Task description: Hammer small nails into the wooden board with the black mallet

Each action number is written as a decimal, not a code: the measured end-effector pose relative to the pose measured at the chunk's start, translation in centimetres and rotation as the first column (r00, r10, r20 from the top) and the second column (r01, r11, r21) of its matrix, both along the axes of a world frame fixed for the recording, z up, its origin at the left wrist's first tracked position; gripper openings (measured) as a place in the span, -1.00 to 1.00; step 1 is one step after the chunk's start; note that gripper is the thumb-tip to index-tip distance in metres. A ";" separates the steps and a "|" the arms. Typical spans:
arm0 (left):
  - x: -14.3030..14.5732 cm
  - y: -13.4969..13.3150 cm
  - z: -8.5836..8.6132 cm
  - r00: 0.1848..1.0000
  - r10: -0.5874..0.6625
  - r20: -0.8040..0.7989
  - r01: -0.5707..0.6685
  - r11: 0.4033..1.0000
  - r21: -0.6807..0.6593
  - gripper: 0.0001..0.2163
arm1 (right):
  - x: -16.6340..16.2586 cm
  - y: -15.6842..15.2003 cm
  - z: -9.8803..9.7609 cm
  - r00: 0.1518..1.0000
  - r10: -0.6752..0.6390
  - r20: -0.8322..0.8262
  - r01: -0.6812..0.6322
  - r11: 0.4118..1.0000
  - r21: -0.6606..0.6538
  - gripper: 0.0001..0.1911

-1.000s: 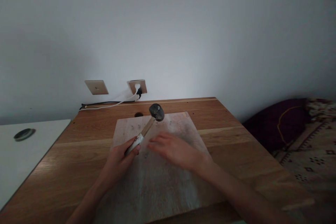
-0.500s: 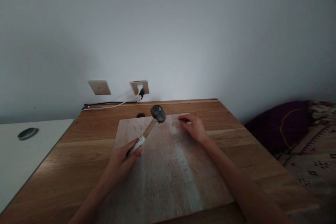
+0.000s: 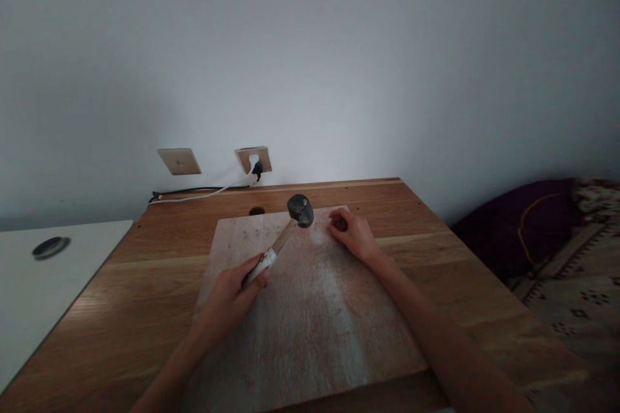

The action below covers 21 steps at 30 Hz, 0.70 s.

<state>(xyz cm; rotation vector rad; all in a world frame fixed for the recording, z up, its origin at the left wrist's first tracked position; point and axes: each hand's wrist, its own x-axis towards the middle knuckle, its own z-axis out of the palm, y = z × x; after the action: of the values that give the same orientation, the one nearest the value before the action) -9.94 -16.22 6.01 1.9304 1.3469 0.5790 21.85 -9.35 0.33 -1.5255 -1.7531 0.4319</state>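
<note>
My left hand (image 3: 237,284) is wrapped round the pale grip of a rubber mallet (image 3: 300,210). Its dark, worn head is raised above the far part of a wooden board (image 3: 290,316), with the bare wood of the handle slanting up to it. Close to the board's far right corner is my right hand (image 3: 356,232), its thumb and fingers curled together. Whatever may be between those fingertips is too small to make out. Along the board's far edge runs a row of several small nail-like marks (image 3: 256,231).
The board lies on a wooden table (image 3: 130,297) set against a wall. Two cables run from a wall socket (image 3: 254,160) beside a second wall plate (image 3: 179,161). A white surface (image 3: 53,297) stands at left, a purple cushion (image 3: 513,232) and patterned cloth (image 3: 586,297) at right.
The mallet head has shifted slightly right, towards my right hand, as my left hand moved with it. My right hand's fingers have curled differently near the corner; the view has shifted a little.
</note>
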 end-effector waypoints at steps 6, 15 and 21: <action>2.7 1.2 0.8 0.996 -0.082 0.029 0.081 0.996 0.035 -0.66 | 0.0 0.0 0.0 1.000 0.002 -0.026 -0.003 1.000 -0.030 -0.68; 5.4 1.9 -0.5 0.989 -0.149 0.028 0.147 0.988 0.046 -0.73 | 0.2 -0.3 0.0 1.000 -0.027 -0.011 0.027 1.000 -0.013 -0.64; 5.0 1.4 -0.4 0.989 -0.148 -0.009 0.148 0.987 0.058 -0.72 | 0.2 -0.3 -0.1 1.000 -0.004 -0.015 0.004 1.000 0.009 -0.57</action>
<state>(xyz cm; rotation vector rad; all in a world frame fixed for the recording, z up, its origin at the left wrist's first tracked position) -4.97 -14.82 5.62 2.0598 1.1887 0.5463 22.09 -9.69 0.19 -1.5155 -1.7378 0.4313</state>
